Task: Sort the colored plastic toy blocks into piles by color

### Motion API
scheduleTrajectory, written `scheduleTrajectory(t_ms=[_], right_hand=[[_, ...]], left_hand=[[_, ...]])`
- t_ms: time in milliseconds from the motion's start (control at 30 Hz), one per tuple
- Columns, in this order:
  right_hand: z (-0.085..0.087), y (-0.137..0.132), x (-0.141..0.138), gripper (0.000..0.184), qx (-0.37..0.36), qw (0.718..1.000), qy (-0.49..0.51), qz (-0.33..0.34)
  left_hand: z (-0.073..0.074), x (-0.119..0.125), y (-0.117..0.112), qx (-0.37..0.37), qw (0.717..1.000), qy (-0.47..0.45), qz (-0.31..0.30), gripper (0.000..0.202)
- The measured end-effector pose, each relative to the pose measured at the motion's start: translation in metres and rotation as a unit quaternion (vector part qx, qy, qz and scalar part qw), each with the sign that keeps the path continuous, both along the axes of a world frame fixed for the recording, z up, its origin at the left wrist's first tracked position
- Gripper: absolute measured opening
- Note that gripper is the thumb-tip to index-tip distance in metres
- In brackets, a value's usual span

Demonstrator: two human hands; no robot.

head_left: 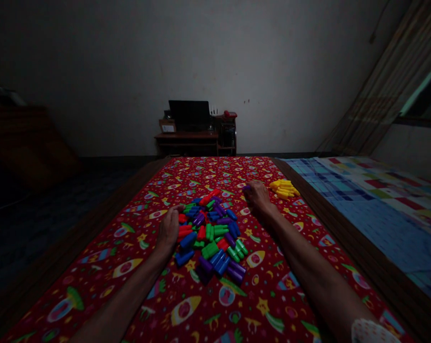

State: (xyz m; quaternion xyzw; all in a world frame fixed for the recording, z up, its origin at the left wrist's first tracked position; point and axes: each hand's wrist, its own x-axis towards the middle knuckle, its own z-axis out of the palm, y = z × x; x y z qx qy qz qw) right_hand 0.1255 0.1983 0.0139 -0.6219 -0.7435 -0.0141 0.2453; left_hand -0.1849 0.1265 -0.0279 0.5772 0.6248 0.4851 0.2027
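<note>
A heap of small plastic pieces (211, 233) in red, blue, green and purple lies on a red cloth with a rocket print (201, 305). My left hand (169, 227) rests at the heap's left edge, fingers curled against the pieces there. My right hand (257, 195) lies beyond the heap to the right, closed, with a purple piece (246, 188) showing at its fingertips. A separate small pile of yellow pieces (284, 188) sits just right of that hand.
A patchwork blanket (380, 209) covers the surface to the right, past a dark wooden edge (344, 233). A low desk with a dark screen (196, 126) stands against the far wall. The room is dim; dark floor lies to the left.
</note>
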Motion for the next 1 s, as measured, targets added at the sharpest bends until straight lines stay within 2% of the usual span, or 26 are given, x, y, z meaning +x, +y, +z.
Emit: scheduleTrajectory(t_ms=[67, 133, 200, 300, 400, 500, 600, 700, 800, 900, 1000], right_hand=[[0.002, 0.001, 0.001, 0.033, 0.034, 0.999, 0.024, 0.006], [0.005, -0.001, -0.01, 0.036, 0.038, 0.997, 0.05, 0.042], [0.009, -0.007, -0.031, 0.034, -0.003, 0.992, 0.064, 0.109], [0.011, -0.021, -0.064, 0.031, -0.078, 0.969, 0.039, 0.233], [0.01, -0.031, -0.08, 0.038, -0.103, 0.955, 0.024, 0.276], [0.009, -0.026, -0.075, 0.044, -0.112, 0.959, 0.06, 0.254], [0.008, -0.011, -0.058, 0.041, -0.114, 0.966, 0.118, 0.202], [0.003, 0.004, -0.033, 0.029, -0.062, 0.979, 0.153, 0.116], [-0.003, 0.012, -0.008, 0.028, -0.007, 0.987, 0.157, 0.036], [-0.002, 0.013, 0.001, 0.035, 0.04, 0.984, 0.17, 0.028], [0.005, 0.009, -0.015, 0.034, 0.053, 0.979, 0.182, 0.08]], left_hand=[[0.001, 0.0, -0.001, -0.004, 1.0, 0.006, 0.005, 0.047], [0.001, 0.0, -0.001, -0.005, 1.0, 0.008, 0.012, 0.046], [0.001, 0.0, -0.001, 0.001, 1.0, 0.006, 0.013, 0.045], [-0.001, 0.0, -0.001, 0.011, 1.0, 0.001, 0.008, 0.046], [-0.003, 0.0, -0.001, 0.015, 1.0, -0.002, 0.004, 0.045], [-0.003, 0.0, -0.001, 0.022, 1.0, -0.003, 0.002, 0.042], [-0.002, 0.001, -0.002, 0.021, 1.0, -0.001, 0.0, 0.042], [-0.002, 0.001, -0.001, 0.018, 1.0, -0.003, 0.003, 0.043], [-0.002, 0.0, -0.001, 0.023, 1.0, -0.003, 0.003, 0.043], [-0.002, 0.0, -0.002, 0.018, 1.0, -0.002, 0.0, 0.043], [0.0, 0.0, -0.002, 0.008, 1.0, -0.002, -0.002, 0.044]])
